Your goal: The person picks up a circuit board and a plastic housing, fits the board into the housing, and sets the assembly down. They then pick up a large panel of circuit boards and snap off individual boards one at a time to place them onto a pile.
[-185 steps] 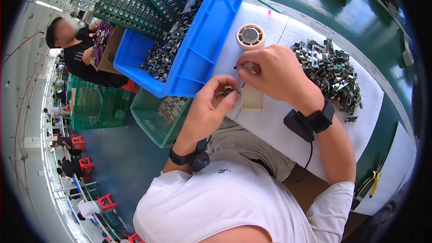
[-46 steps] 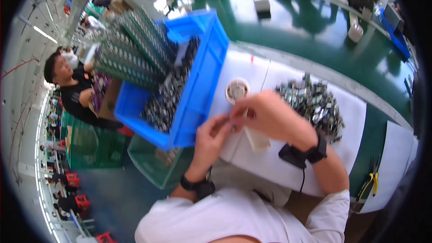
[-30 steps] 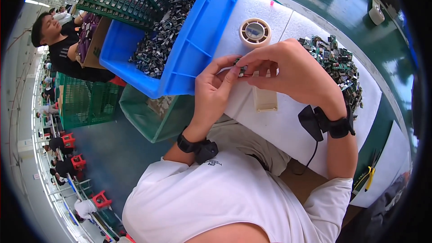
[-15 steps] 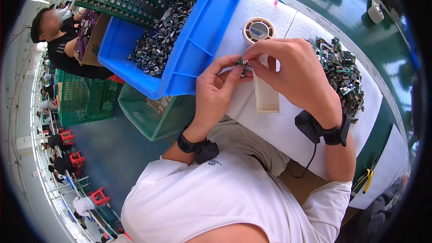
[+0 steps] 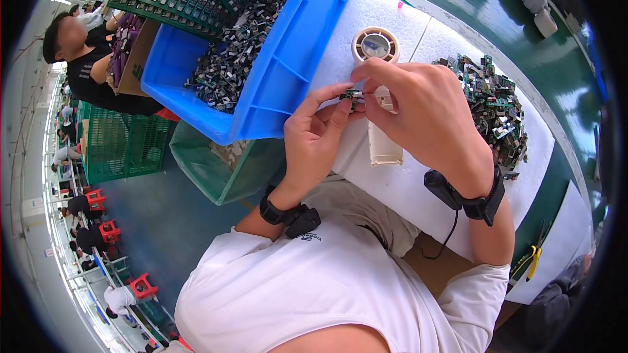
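A small green circuit board (image 5: 351, 95) with a silvery end is held up between my two hands, above the white work surface. The thumb and fingers of my left hand (image 5: 315, 132) pinch its left side. At its right end, the bent fingers of my right hand (image 5: 418, 101) close in a pinch; the tips partly cover the board. Beneath my right hand lies a long cream plastic part (image 5: 384, 150), its upper portion hidden by the fingers. Just beyond the fingertips is a cream tape roll (image 5: 376, 44).
To the left, a large blue bin (image 5: 281, 59) holds many small boards and green panels. A heap of similar boards (image 5: 500, 104) covers the right of the white foam sheet (image 5: 451, 206). Yellow-handled pliers (image 5: 535, 263) lie far right. A person (image 5: 82, 46) stands beyond the bin.
The board has turned from nearly upright to lying more level between my fingers. My right hand has shifted slightly and its wrist has tilted; my left hand has barely moved.
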`<state>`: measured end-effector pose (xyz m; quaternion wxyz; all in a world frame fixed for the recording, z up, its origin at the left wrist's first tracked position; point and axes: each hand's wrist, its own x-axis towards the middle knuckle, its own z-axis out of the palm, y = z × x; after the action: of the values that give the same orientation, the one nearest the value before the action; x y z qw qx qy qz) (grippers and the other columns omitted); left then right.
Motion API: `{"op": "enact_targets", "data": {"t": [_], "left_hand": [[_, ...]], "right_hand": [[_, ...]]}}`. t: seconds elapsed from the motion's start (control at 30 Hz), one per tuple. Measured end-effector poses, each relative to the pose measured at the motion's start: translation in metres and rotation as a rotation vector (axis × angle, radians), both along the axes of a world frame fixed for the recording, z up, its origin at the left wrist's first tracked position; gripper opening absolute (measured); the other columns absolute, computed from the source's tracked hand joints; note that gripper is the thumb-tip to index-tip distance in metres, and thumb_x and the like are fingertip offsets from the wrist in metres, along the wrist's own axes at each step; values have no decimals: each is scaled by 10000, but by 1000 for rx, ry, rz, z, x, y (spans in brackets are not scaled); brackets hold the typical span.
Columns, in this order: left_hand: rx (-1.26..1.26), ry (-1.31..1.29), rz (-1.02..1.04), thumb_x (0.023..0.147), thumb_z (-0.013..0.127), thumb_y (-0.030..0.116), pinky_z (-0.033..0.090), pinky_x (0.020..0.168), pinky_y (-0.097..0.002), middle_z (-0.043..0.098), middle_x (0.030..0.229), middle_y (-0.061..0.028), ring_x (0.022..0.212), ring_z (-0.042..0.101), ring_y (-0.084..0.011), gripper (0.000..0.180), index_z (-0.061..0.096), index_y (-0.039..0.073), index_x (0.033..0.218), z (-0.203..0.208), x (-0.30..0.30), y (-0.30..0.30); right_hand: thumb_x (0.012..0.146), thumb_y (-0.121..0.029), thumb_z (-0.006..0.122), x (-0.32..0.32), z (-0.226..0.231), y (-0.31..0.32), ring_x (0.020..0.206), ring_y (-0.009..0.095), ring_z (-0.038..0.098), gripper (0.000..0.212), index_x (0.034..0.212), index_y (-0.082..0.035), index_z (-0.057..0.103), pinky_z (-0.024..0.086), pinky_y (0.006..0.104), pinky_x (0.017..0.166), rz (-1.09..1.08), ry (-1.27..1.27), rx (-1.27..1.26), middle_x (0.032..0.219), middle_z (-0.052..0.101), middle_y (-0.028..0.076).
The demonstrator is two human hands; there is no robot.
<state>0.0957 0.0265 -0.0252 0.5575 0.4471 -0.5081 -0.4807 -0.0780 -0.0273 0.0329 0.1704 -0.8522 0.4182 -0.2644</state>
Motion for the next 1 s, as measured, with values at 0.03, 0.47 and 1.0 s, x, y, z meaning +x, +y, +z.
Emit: {"op": "enact_targets", "data": {"t": [0.03, 0.47, 1.0], "left_hand": [[1, 1, -3, 1004, 593, 52, 543, 908, -283, 700, 1118, -141, 1016, 699, -186, 287, 575, -49, 1271, -1, 0, 0], [-53, -24, 39, 981, 616, 16, 540, 897, -270, 706, 1120, -135, 1007, 701, -179, 272, 617, -28, 1250, -8, 4, 2], [-107, -109, 79, 968, 617, -22, 534, 908, -266, 690, 1147, -118, 1035, 683, -164, 288, 631, -24, 1257, -12, 3, 4]], "right_hand": [[838, -102, 684, 0, -1, 0, 638, 238, 688, 212, 1048, -122, 673, 538, 342, 601, 5, -21, -15, 739, 691, 96], [833, -89, 691, -2, 0, -2, 662, 228, 694, 213, 1042, -114, 658, 541, 337, 610, 45, -68, -42, 788, 710, 68], [820, -65, 694, -1, -3, -3, 713, 240, 706, 260, 1073, -96, 641, 558, 332, 669, 60, -52, -60, 793, 717, 74]]}}
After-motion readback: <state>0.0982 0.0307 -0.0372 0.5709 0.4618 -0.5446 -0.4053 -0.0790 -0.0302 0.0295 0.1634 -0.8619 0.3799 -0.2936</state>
